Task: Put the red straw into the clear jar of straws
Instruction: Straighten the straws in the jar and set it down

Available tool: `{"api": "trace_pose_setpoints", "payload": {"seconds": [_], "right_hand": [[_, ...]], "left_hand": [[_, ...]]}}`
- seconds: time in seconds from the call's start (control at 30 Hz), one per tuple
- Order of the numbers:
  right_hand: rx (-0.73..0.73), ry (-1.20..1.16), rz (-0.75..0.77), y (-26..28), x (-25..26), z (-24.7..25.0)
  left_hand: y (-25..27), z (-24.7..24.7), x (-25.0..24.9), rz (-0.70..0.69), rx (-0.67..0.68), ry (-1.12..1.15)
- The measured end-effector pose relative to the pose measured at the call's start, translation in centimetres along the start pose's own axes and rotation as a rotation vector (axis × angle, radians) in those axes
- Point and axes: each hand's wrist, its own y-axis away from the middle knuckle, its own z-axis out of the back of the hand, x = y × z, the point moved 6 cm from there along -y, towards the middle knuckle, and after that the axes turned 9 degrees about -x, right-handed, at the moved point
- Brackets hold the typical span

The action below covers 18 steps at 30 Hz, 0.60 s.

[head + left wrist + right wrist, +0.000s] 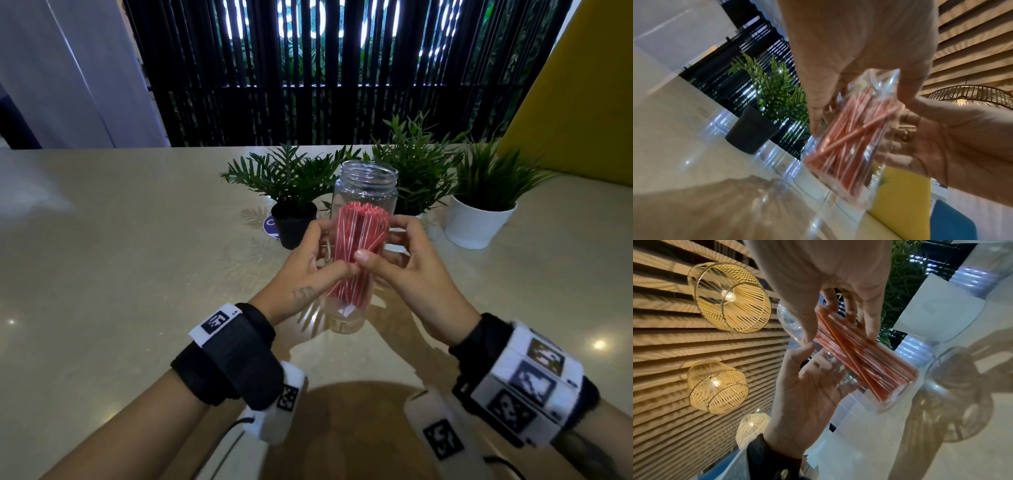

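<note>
The red straws stand packed inside the clear jar; none shows outside it. They look light, thin and easily bent, best pinched mid-length. The left hand and right hand curl around the jar's sides. Potted plants stand just behind it.
</note>
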Motion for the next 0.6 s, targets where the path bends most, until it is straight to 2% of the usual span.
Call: {"api": "trace_pose_setpoints", "payload": {"seconds": [0.07, 0.17, 0.43, 0.6], "right_hand": [[0.024, -0.007, -0.018, -0.8, -0.4, 0.3], [0.048, 0.031, 0.020, -2.0, -0.7, 0.2], [-0.014, 0.217, 0.088, -5.6, -3.0, -0.9], [-0.004, 0.298, 0.018, -7.1, -4.9, -1.4]], "left_hand": [[-0.7, 0.8, 0.0, -0.010, 0.005, -0.091], [-1.8, 2.0, -0.4, -0.073, -0.077, -0.248], [-4.9, 2.3, 1.3, -0.055, -0.169, -0.191], [-6.2, 1.9, 3.3, -0.027, -0.189, -0.235]]}}
